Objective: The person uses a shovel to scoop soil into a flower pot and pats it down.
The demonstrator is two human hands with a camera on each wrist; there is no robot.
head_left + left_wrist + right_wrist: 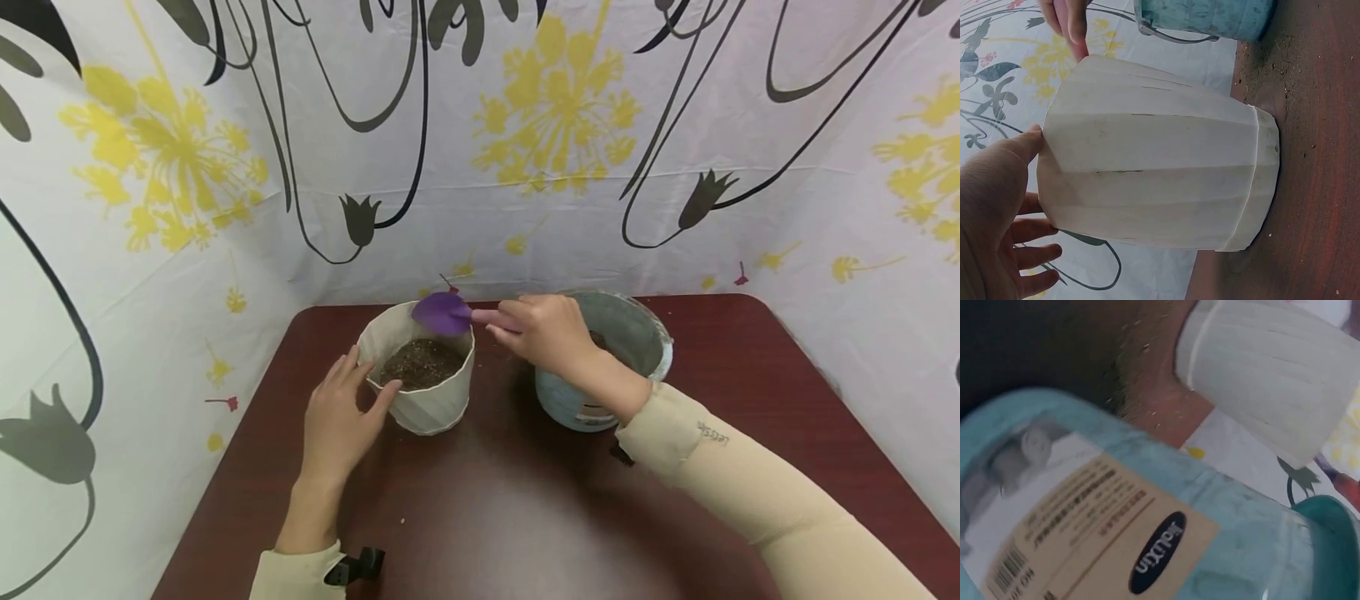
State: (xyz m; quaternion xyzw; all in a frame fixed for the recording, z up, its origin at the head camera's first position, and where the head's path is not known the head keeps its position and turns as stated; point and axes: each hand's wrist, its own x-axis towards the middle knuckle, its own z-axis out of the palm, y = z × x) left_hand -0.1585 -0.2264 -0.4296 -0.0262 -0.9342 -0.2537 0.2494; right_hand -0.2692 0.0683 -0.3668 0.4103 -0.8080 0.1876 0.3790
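A white fluted pot (432, 407) with dark soil (422, 364) inside stands on the table. My left hand (341, 417) touches its near-left rim, thumb and fingers spread apart; the left wrist view shows the thumb (1027, 142) against the rim. My right hand (551, 333) grips the pink handle of a small trowel, whose purple blade (444, 313) is over the white pot's far right rim. Beneath the right forearm stands a blue bucket (558, 396), partly covered by it; a little soil shows inside. In the right wrist view the bucket's label (1104, 531) fills the near side.
Both containers stand on a dark red-brown table (480, 500). Soil crumbs (1266, 69) lie scattered between them. A white cloth (465, 217) printed with yellow and grey flowers hangs behind and at both sides. The bucket has a thin handle (1179, 39).
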